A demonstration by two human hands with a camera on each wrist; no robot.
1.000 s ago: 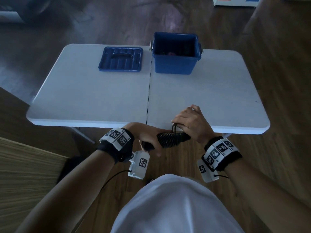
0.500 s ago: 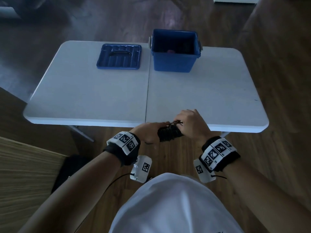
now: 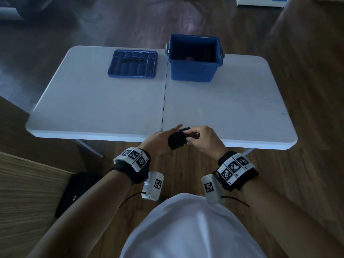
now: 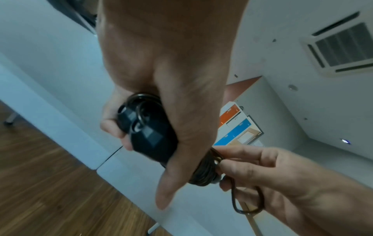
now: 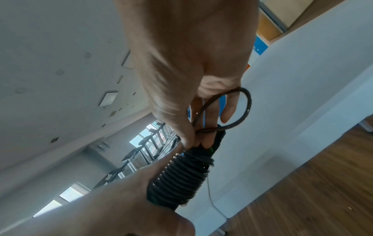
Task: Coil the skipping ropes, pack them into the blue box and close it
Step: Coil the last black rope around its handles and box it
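A black skipping rope (image 3: 176, 140) is wound tightly round its two black handles (image 4: 145, 132) into a bundle held over the table's near edge. My left hand (image 3: 160, 143) grips the handles, thumb stretched out. My right hand (image 3: 202, 139) pinches the last loop of cord (image 5: 240, 108) at the bundle's far end (image 5: 181, 174). The open blue box (image 3: 194, 59) stands at the back of the table, something dark and pinkish inside. Its blue lid (image 3: 132, 63) lies flat to the box's left.
The white folding table (image 3: 104, 101) has a seam down its middle and nothing on its near half. Wooden floor surrounds it. A black bag (image 3: 76, 192) lies on the floor at my left, beside a wooden surface (image 3: 28, 192).
Both hands have risen from below the table edge to over it, carrying the rope bundle. The right hand has shifted from covering the bundle to pinching the cord's end loop.
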